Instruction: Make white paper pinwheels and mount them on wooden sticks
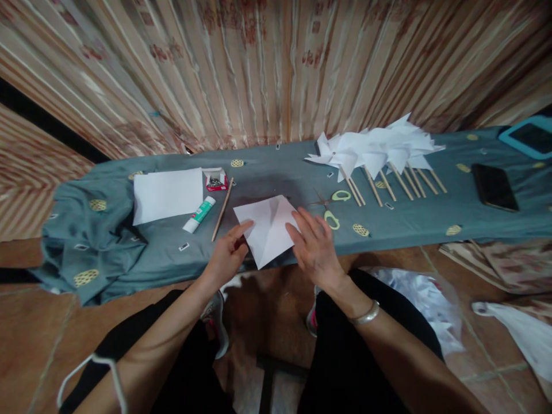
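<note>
A square white sheet of paper [272, 227] with a diagonal crease lies turned on its corner near the front edge of the cloth-covered bench. At its left edge, my left hand [228, 253] pinches the sheet between thumb and curled fingers. My right hand [317, 244] grips the opposite edge, fingers extended over the paper's side. Scissors with light green handles [331, 219] rest open just beyond my right fingers. Left of the sheet are a wooden stick [222, 209] and a green-and-white glue stick [199, 214].
White paper pinwheels on wooden sticks [379, 149] lie in a row at the back right. A stack of white paper [168, 195] and a small red box of pins [215, 180] sit left. A black phone [494, 187] and blue-framed device [528, 137] are far right.
</note>
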The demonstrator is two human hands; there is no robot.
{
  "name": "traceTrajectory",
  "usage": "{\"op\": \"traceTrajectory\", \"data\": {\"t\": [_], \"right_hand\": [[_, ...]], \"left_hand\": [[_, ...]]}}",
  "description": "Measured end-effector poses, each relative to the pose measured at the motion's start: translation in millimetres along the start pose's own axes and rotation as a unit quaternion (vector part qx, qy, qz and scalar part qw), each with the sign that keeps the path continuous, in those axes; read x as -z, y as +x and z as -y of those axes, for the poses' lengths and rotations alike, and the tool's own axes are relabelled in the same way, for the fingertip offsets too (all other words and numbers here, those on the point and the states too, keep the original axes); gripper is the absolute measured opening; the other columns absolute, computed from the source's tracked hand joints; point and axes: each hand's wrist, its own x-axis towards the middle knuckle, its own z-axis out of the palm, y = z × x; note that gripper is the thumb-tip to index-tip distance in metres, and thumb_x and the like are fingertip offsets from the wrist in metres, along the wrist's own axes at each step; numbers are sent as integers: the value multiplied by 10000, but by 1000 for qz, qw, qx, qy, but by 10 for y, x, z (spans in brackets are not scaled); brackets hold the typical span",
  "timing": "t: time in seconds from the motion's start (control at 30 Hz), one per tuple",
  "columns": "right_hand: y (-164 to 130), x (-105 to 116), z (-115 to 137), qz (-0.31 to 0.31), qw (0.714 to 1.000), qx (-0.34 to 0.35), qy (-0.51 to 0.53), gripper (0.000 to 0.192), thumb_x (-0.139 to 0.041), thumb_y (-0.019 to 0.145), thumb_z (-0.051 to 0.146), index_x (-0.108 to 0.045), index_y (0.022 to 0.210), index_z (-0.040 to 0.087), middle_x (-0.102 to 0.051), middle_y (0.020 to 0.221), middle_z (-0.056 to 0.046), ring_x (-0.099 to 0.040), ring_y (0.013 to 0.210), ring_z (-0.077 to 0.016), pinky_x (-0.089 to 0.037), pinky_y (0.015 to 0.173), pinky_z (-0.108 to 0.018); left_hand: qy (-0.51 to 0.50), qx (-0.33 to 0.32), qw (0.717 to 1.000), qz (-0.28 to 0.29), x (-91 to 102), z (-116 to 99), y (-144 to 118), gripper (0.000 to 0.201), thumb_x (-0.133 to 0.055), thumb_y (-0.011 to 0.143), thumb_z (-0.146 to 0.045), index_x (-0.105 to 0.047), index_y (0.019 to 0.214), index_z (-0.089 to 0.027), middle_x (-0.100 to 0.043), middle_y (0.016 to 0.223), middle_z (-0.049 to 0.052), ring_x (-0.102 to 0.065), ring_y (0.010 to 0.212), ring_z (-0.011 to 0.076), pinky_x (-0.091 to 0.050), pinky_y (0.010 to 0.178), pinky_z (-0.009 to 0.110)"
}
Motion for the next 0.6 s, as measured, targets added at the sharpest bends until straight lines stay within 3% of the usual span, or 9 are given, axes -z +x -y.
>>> {"op": "traceTrajectory", "data": {"t": [0.1, 0.2, 0.27, 0.33, 0.43, 0.6], "right_hand": [[-19, -54, 139, -13, 998, 53, 4, 298, -462, 955, 94, -609, 1202, 172, -632, 1340, -136, -489, 1343, -247, -356, 1090, -480], [-43, -92, 174, -21, 998, 60, 19, 211, -506, 954, 112, -659, 1077, 188, -724, 1174, -88, -586, 1226, -235, -371, 1078, -480], [-57, -98, 152, -20, 998, 53, 24, 193, -523, 950, 115, -668, 1051, 191, -741, 1124, -72, -610, 1185, -239, -370, 1080, -504], [-67, -90, 126, -22, 997, 64, 25, 197, -517, 953, 115, -671, 1054, 186, -745, 1119, -64, -623, 1162, -237, -387, 1077, -497], [-85, -68, 98, -24, 995, 95, 31, 211, -498, 960, 117, -680, 1052, 170, -749, 1113, -56, -644, 1120, -226, -445, 1052, -447], [-164, -18, 26, 20, 990, 57, 129, 258, -479, 961, 145, -698, 1092, 184, -744, 1123, -93, -662, 1079, -227, -557, 927, -402]], "left_hand": [[61, -37, 997, 13, -15, 27, -88, 560, -485, 788, -113, -552, 1342, -161, -592, 1370, 133, -619, 1192, 220, -492, 1043, 415], [187, -87, 979, -1, 56, 4, -105, 508, -551, 807, -121, -587, 1308, -194, -624, 1303, 131, -604, 1195, 261, -485, 1038, 472], [283, -122, 950, -42, 106, -41, -93, 471, -618, 799, -137, -626, 1263, -217, -566, 1376, 151, -505, 1304, 337, -437, 1054, 556], [363, -159, 915, -79, 123, -98, -81, 508, -651, 789, -117, -619, 1276, -256, -417, 1525, 147, -315, 1435, 397, -336, 1092, 636], [422, -208, 879, -72, 90, -162, -71, 593, -593, 812, -37, -573, 1318, -343, -291, 1615, 72, -146, 1508, 364, -171, 1140, 687], [430, -247, 868, -20, 84, -125, -34, 326, -543, 855, -49, -731, 977, -286, -534, 1467, 39, -274, 1475, 336, 19, 1163, 691]]}}
